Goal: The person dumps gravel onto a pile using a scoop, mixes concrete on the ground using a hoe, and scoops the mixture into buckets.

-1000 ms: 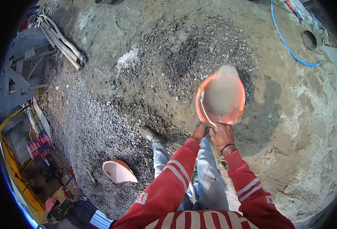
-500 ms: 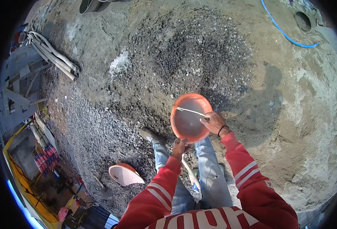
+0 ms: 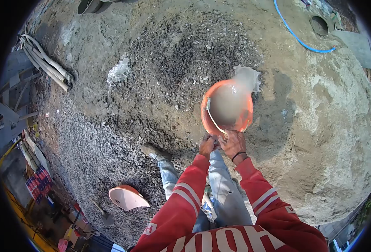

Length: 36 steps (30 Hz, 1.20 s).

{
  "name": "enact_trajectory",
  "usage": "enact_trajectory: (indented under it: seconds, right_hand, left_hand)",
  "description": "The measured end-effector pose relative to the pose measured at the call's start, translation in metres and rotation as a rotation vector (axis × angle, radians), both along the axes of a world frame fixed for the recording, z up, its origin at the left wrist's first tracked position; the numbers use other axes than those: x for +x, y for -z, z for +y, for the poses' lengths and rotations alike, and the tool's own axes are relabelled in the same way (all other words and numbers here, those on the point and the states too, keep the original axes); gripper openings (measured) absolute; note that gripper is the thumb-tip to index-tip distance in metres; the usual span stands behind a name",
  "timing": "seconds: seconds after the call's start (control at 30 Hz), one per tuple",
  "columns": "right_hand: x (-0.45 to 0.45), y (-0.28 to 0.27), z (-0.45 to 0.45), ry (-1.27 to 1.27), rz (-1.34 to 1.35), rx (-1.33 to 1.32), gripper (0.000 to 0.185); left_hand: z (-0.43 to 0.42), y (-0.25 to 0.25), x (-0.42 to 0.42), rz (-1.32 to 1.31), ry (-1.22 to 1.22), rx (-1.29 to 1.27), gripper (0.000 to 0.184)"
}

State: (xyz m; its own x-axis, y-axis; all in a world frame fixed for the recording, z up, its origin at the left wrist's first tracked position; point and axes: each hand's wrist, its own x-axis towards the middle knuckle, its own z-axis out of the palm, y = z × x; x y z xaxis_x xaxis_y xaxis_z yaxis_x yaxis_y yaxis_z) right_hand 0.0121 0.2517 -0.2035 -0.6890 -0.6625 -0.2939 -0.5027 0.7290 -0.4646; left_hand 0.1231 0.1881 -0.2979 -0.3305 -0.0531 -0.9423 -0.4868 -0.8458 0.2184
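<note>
An orange bucket (image 3: 204,111) tips away from me over the ground, held in front of my legs. Cloudy grey water (image 3: 227,105) fills it and spills over the far right rim as a splash (image 3: 247,79). My left hand (image 3: 207,145) is closed on the near side of the bucket; its fingertips are partly hidden. Beside it, my right hand (image 3: 234,145) grips the bucket's near edge together with the pale rope handle (image 3: 213,119), which runs to the left rim.
Grey gravel (image 3: 105,147) surrounds my feet. A cut orange-and-white container (image 3: 127,198) and a small shovel (image 3: 106,218) lie lower left. Pale pipes (image 3: 47,63) lie upper left. A blue hose (image 3: 299,38) and a round dark container (image 3: 319,26) are upper right.
The bucket has moved forward and right and tilted away from me. Water now pours over its far rim. Both my hands have moved closer together at its near side.
</note>
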Motion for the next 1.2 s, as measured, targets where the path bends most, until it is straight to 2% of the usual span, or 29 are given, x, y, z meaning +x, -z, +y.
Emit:
enact_trajectory:
  seconds: [0.1, 0.2, 0.3, 0.47, 0.53, 0.6, 0.67, 0.7, 0.73, 0.8, 0.9, 1.0, 1.07, 1.1, 1.2]
  right_hand:
    - [0.008, 0.001, 0.002, 0.071, -0.096, -0.007, 0.023]
    - [0.015, 0.004, -0.003, 0.038, 0.005, -0.084, 0.023]
    - [0.016, 0.009, -0.016, 0.107, -0.316, 0.050, 0.028]
    - [0.043, 0.050, -0.058, -0.025, -0.476, -0.047, 0.031]
    - [0.048, 0.025, -0.103, -0.232, -0.469, 0.168, 0.029]
    - [0.064, 0.019, -0.130, -0.244, -0.406, 0.111, 0.028]
    - [0.072, 0.008, -0.155, -0.263, -0.440, 0.177, 0.026]
    - [0.086, 0.011, -0.157, -0.213, -0.433, 0.102, 0.024]
    - [0.096, 0.010, -0.162, -0.292, -0.409, 0.143, 0.024]
    - [0.125, 0.017, -0.158, -0.343, -0.274, 0.004, 0.022]
    - [0.153, 0.025, -0.154, -0.425, -0.262, -0.029, 0.018]
    - [0.163, 0.028, -0.157, -0.448, -0.223, -0.151, 0.017]
    - [0.161, 0.024, -0.167, -0.391, -0.342, -0.016, 0.019]
    - [0.158, 0.031, -0.169, -0.370, -0.334, -0.061, 0.022]
    - [0.115, 0.036, -0.189, -0.276, -0.402, 0.114, 0.026]
  left_hand:
    - [-0.009, -0.010, 0.011, 0.010, 0.008, -0.005, 0.029]
    - [-0.013, -0.004, 0.037, -0.004, 0.013, -0.007, 0.035]
    - [-0.016, -0.003, 0.070, -0.154, -0.020, -0.086, 0.030]
    - [-0.031, 0.012, 0.154, -0.258, -0.206, -0.159, 0.026]
    - [-0.037, 0.013, 0.178, -0.319, -0.234, -0.154, 0.026]
    - [-0.038, 0.008, 0.192, -0.292, -0.362, -0.184, 0.028]
    - [-0.053, -0.008, 0.184, -0.310, -0.359, -0.174, 0.026]
    - [-0.058, -0.009, 0.182, -0.274, -0.368, -0.156, 0.024]
    - [-0.064, -0.007, 0.181, -0.235, -0.375, -0.138, 0.023]
    - [-0.075, 0.003, 0.183, -0.214, -0.372, -0.094, 0.021]
    - [-0.081, 0.023, 0.191, -0.123, -0.544, -0.085, 0.022]
    - [-0.087, 0.014, 0.202, -0.218, -0.496, -0.111, 0.024]
    - [-0.094, 0.021, 0.218, -0.195, -0.471, -0.079, 0.026]
    - [-0.099, 0.021, 0.221, -0.207, -0.450, -0.069, 0.027]
    - [-0.118, 0.009, 0.216, -0.164, -0.355, -0.090, 0.027]
